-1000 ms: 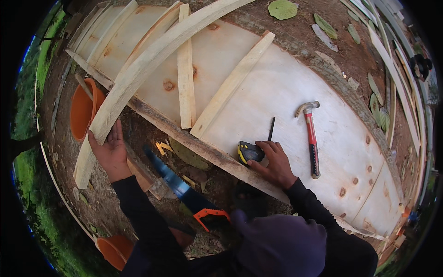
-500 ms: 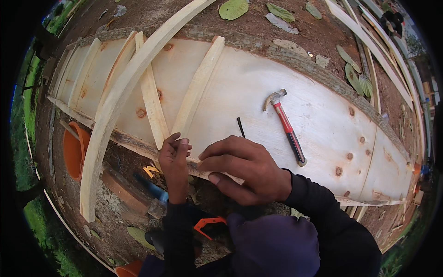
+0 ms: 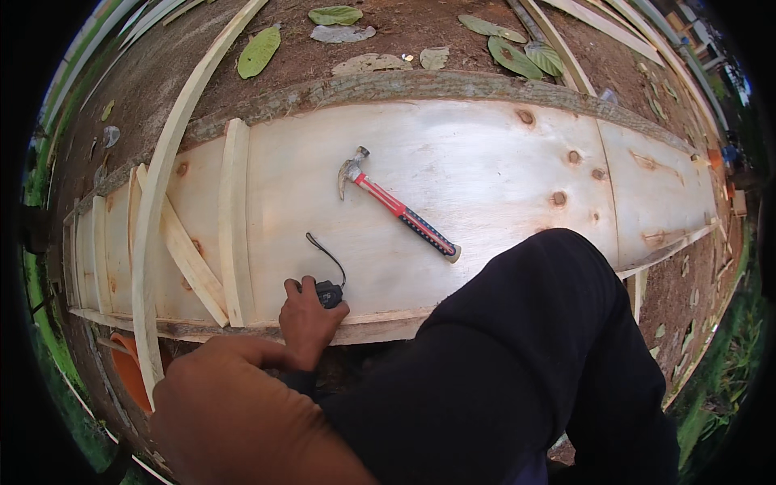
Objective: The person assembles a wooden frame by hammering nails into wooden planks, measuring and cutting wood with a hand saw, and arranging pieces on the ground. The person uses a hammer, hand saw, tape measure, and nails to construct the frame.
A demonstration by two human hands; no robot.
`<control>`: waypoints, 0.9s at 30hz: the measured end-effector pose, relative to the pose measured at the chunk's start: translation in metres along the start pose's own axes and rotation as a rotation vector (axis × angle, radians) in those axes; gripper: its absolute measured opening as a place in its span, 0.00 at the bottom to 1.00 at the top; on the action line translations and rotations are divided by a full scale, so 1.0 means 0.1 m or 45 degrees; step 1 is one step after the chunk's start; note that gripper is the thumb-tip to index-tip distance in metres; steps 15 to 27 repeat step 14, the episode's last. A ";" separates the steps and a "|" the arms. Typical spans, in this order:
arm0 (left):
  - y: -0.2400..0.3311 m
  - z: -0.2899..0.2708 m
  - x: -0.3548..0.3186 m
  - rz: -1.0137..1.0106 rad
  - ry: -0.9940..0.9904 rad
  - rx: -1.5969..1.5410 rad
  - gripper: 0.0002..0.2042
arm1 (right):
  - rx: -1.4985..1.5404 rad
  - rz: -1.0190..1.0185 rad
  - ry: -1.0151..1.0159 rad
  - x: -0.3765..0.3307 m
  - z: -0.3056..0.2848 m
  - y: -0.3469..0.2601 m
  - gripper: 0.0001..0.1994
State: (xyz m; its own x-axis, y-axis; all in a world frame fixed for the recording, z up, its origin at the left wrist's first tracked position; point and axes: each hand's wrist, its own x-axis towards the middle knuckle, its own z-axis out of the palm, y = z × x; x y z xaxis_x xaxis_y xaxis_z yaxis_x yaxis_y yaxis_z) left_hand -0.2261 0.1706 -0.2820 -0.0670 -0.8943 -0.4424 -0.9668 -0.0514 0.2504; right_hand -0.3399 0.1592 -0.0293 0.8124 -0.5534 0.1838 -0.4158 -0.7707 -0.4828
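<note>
Now 1 hand (image 3: 307,319) closes its grip on the tape measure (image 3: 328,293) — hammer (image 3: 398,207) well apart.

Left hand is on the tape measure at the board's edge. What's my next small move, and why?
Probably bring the right hand down to the tape measure. The left hand grips it at the near edge of the plywood board, while the right hand is raised off the board. The hammer lies apart, farther up.
</note>
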 end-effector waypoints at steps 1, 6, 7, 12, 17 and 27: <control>0.07 0.02 0.00 0.053 0.031 -0.031 0.31 | 0.012 0.041 0.000 -0.06 -0.05 0.01 0.13; 0.77 -0.12 -0.02 0.325 0.120 -0.281 0.32 | 0.085 0.227 -0.011 -0.26 -0.39 -0.06 0.09; 0.98 -0.04 -0.07 0.416 0.059 -0.312 0.33 | 0.112 0.325 -0.029 -0.35 -0.44 -0.05 0.08; 1.53 0.08 -0.08 0.712 -0.045 -0.377 0.40 | 0.252 0.568 -0.033 -0.63 -0.74 -0.14 0.05; 1.92 0.40 -0.12 0.869 0.026 -0.483 0.33 | 0.257 0.658 -0.030 -0.69 -0.75 -0.14 0.05; 1.92 0.40 -0.12 0.869 0.026 -0.483 0.33 | 0.257 0.658 -0.030 -0.69 -0.75 -0.14 0.05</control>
